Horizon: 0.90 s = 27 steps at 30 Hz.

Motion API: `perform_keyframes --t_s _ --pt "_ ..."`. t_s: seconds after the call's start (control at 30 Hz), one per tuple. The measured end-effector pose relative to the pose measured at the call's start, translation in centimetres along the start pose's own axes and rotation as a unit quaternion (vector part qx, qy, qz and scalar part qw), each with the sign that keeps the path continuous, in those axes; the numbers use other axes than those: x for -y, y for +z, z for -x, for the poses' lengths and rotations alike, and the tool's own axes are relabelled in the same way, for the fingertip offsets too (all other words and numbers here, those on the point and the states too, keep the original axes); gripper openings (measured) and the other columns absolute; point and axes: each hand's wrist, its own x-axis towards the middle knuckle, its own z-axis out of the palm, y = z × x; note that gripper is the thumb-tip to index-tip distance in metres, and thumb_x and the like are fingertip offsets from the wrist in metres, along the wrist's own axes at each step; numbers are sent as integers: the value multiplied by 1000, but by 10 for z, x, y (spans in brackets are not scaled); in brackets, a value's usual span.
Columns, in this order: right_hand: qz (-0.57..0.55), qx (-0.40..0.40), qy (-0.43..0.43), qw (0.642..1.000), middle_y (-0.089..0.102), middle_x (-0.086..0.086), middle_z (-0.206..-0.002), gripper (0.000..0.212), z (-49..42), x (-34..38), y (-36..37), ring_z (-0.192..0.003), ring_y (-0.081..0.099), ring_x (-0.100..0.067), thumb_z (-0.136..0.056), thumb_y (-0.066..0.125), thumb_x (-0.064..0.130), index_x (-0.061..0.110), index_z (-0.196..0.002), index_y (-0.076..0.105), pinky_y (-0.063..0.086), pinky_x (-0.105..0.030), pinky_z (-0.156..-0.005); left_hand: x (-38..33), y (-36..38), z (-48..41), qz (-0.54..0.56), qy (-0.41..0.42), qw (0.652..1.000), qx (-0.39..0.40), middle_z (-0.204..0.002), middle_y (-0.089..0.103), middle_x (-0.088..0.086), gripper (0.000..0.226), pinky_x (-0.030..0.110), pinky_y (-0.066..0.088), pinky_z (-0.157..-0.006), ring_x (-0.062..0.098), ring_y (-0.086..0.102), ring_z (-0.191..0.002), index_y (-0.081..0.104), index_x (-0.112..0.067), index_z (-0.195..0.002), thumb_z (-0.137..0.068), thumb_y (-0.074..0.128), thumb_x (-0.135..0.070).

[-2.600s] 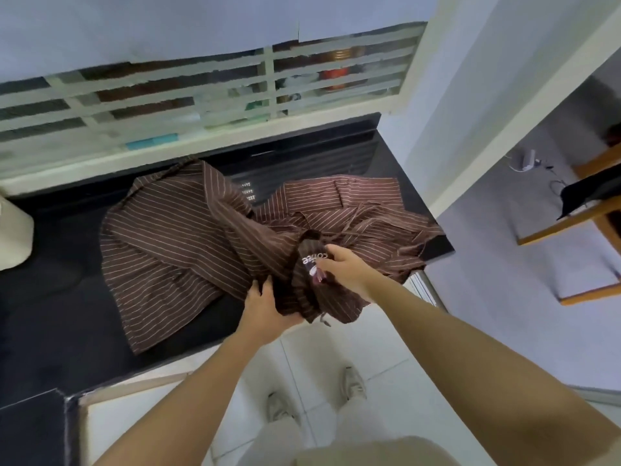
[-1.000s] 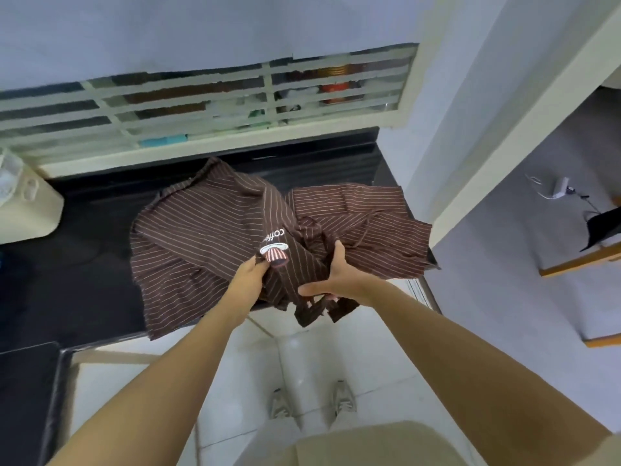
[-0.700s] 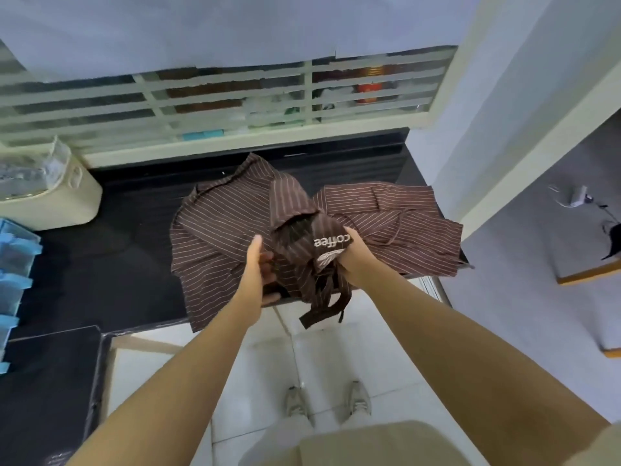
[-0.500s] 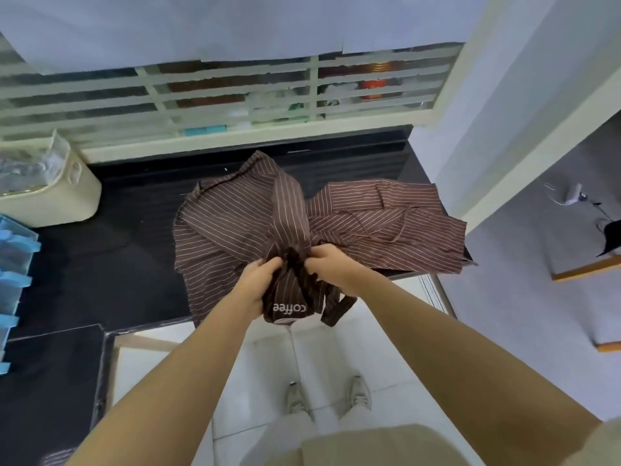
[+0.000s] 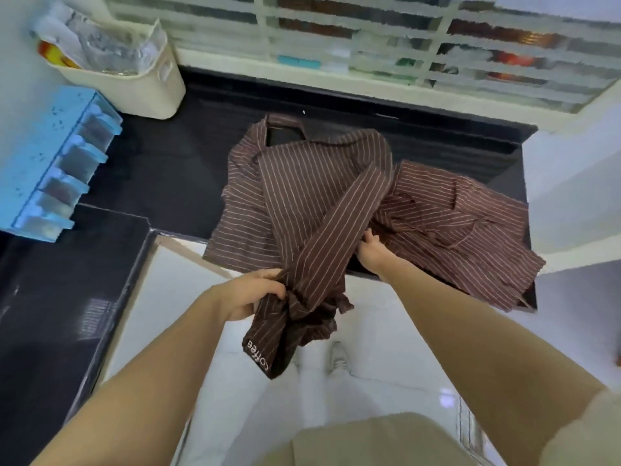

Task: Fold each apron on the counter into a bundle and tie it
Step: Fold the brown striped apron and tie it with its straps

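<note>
Standing at the front edge of a black bench (image 5: 168, 163), looking down. Gripping a brown apron (image 5: 302, 183) with the left hand (image 5: 250, 294): fingers and thumb curled tight round a bunched wad of it, just off the bench's front edge and above the floor (image 5: 386, 331). Below that grip, hanging free of the bench, a dark flap printed with the word "coffee" in white. From the grip upward, a taut twisted band of the same fabric, running back over the bench's front edge to the rest of the apron, spread in loose folds on the middle of the bench, neck loop toward the bench's back edge.

Reaching with the right hand (image 5: 371, 252) across the bench's front edge, just beside that taut band. Fingers bent and touching striped fabric, thumb hidden behind the band, so cannot tell whether holding or only pressing.

More striped cloth (image 5: 453, 223) crumpled on the right end of the bench, touching the apron, one corner drooping past the front edge. Impossible to tell whether part of the gripped apron or a separate one.

At the back left of the bench, a cream basket (image 5: 134, 92) stuffed with clear plastic bags. At the bench's left end, just in front of the basket, a blue drawer unit (image 5: 50, 156) with see-through fronts. Behind the bench's back edge, a white window grille (image 5: 369, 45). Below the bench's front edge, white tiles and a pale shoe (image 5: 337, 359).
</note>
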Motion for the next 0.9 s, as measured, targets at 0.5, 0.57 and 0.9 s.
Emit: perform_keyframes --t_s 0.5,0.57,0.9 --pt "-91 -38 -17 995 46 -13 -145 55 9 -55 30 -126 49 -35 -94 39 40 16 -143 38 42 -49 -107 93 38 41 -19 -144 985 89 -86 58 15 29 36 47 -90 24 58 -79 55 -3 -91 -65 61 -13" --pt "-78 -33 8 996 43 -12 -147 46 70 -24 32 -131 44 -34 -103 35 27 9 -146 37 36 -38 -108 102 39 49 12 -129 989 77 -82 55 15 24 35 47 -83 24 56 -75 53 -5 -87 -66 58 -14" --pt "-83 7 1 997 31 -13 -155 66 78 -11 53 -140 32 -33 -102 46 14 13 -156 9 30 -38 -109 132 39 47 38 -132 987 79 -82 59 15 15 34 52 -83 24 60 -75 52 -2 -94 -84 46 -11"
